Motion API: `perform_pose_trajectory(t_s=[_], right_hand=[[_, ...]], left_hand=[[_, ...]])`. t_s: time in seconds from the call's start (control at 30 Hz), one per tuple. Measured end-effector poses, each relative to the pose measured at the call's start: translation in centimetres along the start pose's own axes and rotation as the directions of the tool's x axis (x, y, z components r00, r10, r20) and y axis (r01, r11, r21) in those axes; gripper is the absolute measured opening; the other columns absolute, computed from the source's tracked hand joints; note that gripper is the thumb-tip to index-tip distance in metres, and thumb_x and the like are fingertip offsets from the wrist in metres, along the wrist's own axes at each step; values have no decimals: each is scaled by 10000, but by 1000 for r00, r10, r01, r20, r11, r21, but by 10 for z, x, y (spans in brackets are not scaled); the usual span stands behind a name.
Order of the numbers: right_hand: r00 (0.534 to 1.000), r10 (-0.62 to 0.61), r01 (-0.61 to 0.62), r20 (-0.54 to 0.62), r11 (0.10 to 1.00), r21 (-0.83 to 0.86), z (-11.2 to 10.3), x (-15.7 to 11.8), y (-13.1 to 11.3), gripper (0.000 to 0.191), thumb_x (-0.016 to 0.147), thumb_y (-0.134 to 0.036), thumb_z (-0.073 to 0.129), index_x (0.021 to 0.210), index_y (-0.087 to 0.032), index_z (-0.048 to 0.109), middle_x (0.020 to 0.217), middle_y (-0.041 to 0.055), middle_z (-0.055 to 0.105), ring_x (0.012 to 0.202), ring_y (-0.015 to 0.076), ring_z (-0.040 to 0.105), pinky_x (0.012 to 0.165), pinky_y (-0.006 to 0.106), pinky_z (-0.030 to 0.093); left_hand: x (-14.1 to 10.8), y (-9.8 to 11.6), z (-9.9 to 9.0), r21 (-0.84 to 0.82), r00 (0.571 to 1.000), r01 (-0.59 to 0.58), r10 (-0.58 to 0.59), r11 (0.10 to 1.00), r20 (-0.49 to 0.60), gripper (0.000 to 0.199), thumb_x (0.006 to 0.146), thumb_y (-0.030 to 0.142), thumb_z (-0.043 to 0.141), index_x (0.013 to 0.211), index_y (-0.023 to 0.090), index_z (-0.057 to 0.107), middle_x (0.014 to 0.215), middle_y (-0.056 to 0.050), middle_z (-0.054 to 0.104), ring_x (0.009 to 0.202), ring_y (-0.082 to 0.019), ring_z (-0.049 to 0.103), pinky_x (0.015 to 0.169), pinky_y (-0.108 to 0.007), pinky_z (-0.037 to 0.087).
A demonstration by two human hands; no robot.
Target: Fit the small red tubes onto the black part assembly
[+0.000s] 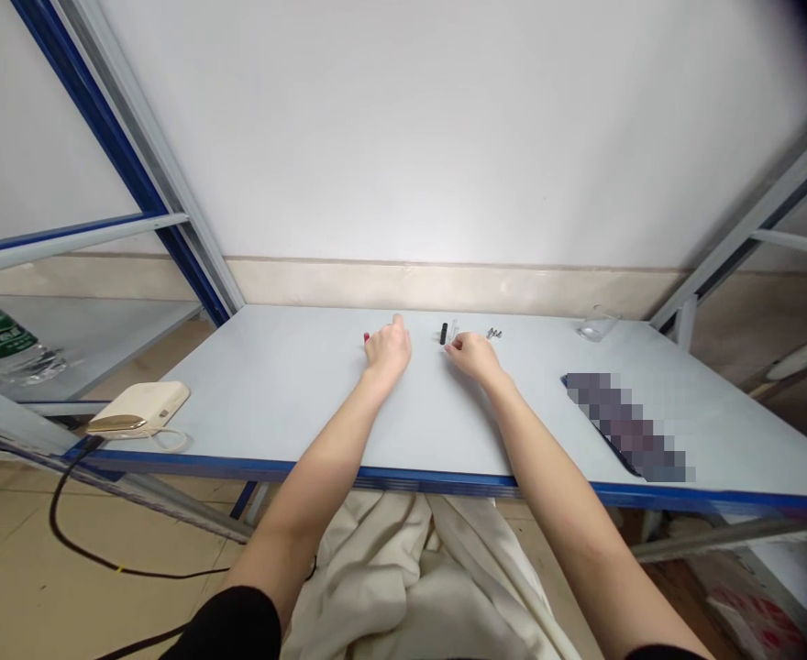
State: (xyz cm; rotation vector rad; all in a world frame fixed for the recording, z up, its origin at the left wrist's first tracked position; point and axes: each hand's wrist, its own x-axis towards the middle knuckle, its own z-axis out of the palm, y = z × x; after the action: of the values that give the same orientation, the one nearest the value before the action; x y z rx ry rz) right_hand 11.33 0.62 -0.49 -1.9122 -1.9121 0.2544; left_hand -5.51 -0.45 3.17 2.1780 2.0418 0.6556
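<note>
Head view, near to far: a cream cloth point(403, 587) bunches below the front edge of the blue-trimmed table point(272, 412). The left hand point(388, 350) rests palm down with its fingers loosely curled, pinching nothing visible; a small red item point(366, 337) sits just beside it, partly hidden. The right hand point(473, 357) lies similarly relaxed and apparently empty, close to a black cylinder point(443, 334) and a clear tube point(453, 332). Small metal parts point(493, 334) lie just beyond it (too small to identify). Judged by appearance, the cylinder is light and stiff, best taken by its barrel; the tube may prove slippery and fragile; the metal parts call for a fingertip pinch. A clear glass point(598, 324) stands farther right.
</note>
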Motion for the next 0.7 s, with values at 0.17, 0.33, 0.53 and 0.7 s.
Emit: perform_pose_trajectory(t_s=[0.17, 0.33, 0.53, 0.7], right_hand=[[996, -91, 92, -21, 995, 41, 1, -3, -7, 230, 824, -305, 464, 730, -167, 622, 719, 76, 643, 620, 158, 522, 559, 255, 316], [993, -115, 116, -33, 992, 49, 4, -2, -6, 235, 821, -308, 465, 724, -161, 620, 699, 73, 630, 615, 150, 504, 570, 248, 314], [994, -110, 112, -24, 991, 75, 4, -3, -7, 229, 819, -307, 468, 725, -160, 617, 695, 76, 624, 601, 148, 491, 558, 251, 309], [994, -103, 105, -22, 991, 78, 3, -5, -9, 229, 818, -307, 469, 715, -164, 615, 683, 67, 620, 599, 150, 490, 552, 252, 304]], left_hand=[[4, -9, -2, 28, 996, 82, -83, 996, 24, 316, 870, 231, 394, 1165, 146, 474, 959, -186, 639, 947, -295, 601, 769, -349, 431], [5, -10, 5, 48, 995, 86, -89, 995, 50, 303, 864, 233, 406, 1141, 138, 486, 976, -196, 634, 960, -295, 597, 780, -358, 434], [8, -14, 10, 44, 994, 95, -97, 995, 57, 283, 862, 221, 404, 1111, 135, 507, 965, -197, 632, 967, -299, 590, 773, -366, 439], [12, -18, 16, 74, 994, 66, -72, 995, 80, 274, 876, 186, 341, 1013, 146, 575, 957, -177, 636, 938, -264, 599, 768, -339, 442]])
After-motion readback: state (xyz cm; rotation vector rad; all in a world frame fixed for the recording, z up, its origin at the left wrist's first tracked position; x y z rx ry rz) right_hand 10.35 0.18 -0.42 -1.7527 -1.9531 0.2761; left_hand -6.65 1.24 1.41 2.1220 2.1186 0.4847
